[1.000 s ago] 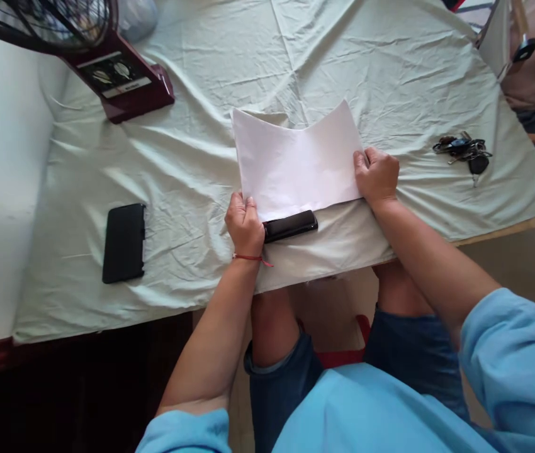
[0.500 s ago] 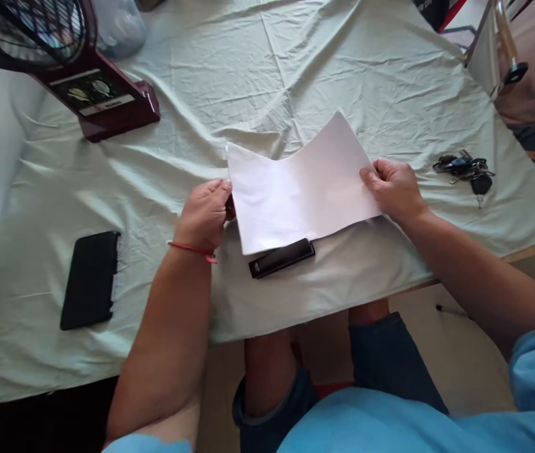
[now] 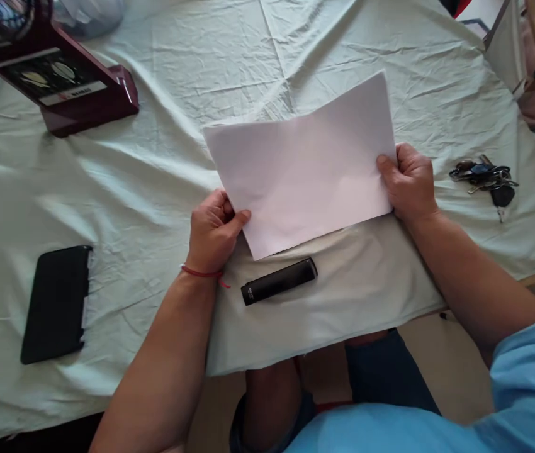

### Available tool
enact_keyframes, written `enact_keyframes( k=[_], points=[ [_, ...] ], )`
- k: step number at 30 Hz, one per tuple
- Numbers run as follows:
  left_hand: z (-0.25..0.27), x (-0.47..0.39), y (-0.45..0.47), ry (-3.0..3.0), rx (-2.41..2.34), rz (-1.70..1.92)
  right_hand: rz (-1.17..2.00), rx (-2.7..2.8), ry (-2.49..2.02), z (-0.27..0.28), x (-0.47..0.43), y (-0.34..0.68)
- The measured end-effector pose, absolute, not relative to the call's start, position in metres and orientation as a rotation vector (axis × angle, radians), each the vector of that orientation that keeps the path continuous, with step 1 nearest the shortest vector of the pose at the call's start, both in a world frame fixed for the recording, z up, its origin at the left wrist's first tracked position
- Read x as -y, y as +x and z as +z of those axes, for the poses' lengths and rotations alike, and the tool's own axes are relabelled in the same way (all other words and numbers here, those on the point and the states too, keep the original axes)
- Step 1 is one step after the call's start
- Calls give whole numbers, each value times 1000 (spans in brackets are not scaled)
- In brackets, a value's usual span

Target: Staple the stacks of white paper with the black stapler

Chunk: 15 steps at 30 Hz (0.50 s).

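White paper (image 3: 305, 170), perhaps more than one sheet, is held up between my two hands, tilted and slightly bowed above the cloth. My left hand (image 3: 215, 229), with a red string round its wrist, pinches the lower left edge, thumb on top. At the right edge my right hand (image 3: 410, 179) grips the paper the same way, its other fingers partly hidden. Just below the paper's lower edge a black stapler (image 3: 279, 281) lies on the cloth, touched by neither hand.
A pale green cloth (image 3: 154, 302) with creases covers the table. To the left lies a black phone case or phone (image 3: 57, 305). A dark red stand (image 3: 88, 94) is at the back left, near a clear plastic container (image 3: 90, 16). Keys (image 3: 487, 179) lie on the right.
The paper has flattened out and its top right corner has risen. My left thumb has come over onto its face. More of the stapler shows. The camera view has shifted a little.
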<state>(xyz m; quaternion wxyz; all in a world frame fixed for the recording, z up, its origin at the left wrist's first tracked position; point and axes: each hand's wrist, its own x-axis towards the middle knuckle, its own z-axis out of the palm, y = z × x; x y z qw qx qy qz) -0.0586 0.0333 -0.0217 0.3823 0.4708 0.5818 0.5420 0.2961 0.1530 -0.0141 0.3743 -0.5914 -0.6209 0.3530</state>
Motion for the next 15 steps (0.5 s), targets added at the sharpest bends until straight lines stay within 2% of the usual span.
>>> enact_keyframes(
  k=[7, 12, 15],
  points=[
    [-30, -36, -65, 1206, -1583, 1532, 1088, 1492, -1202, -36, -165, 300],
    [-31, -35, -68, 1242, -1415, 1408, 1094, 1363, -1029, -58, -183, 304],
    [-32, -35, -69, 1239, -1466, 1381, 1135, 1323, -1011, -58, -182, 303]
  ],
)
